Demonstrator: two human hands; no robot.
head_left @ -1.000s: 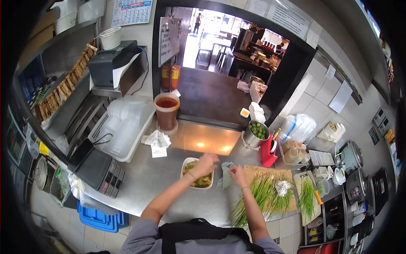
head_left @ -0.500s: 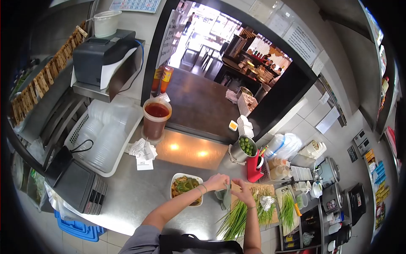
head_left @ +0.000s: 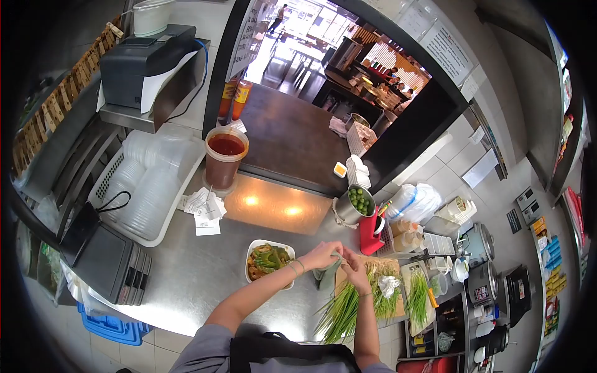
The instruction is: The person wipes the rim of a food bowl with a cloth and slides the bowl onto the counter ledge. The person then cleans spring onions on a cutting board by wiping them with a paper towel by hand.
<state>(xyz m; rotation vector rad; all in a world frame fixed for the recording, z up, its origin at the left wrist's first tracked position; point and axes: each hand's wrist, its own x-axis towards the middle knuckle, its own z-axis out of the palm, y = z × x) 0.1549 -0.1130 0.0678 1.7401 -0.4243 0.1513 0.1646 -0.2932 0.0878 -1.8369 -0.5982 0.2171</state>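
My left hand (head_left: 321, 255) is closed on a grey-green cloth (head_left: 326, 275), which hangs down over the counter. Beside it, my right hand (head_left: 356, 271) has its fingers bent close to the cloth's upper edge; whether they grip it is hard to see. A square white bowl (head_left: 248, 273) of green and brown food stands on the steel counter, left of the cloth and next to my left wrist. Long green stalks (head_left: 346, 309) lie on a brown board (head_left: 341, 277) under and beside my right forearm, with a crumpled white piece (head_left: 389, 286) on top.
A tub of red sauce (head_left: 224, 160), paper slips (head_left: 206, 210) and a basket of plastic containers (head_left: 157, 239) are at the left. Behind my hands stand a pot of green fruits (head_left: 356, 204) and a red holder (head_left: 370, 233). A second board with stalks (head_left: 418, 298) lies right.
My left hand has moved from above the bowl to the cloth, and the cloth has been lifted. My right hand has stayed close to it. The view has shifted and turned.
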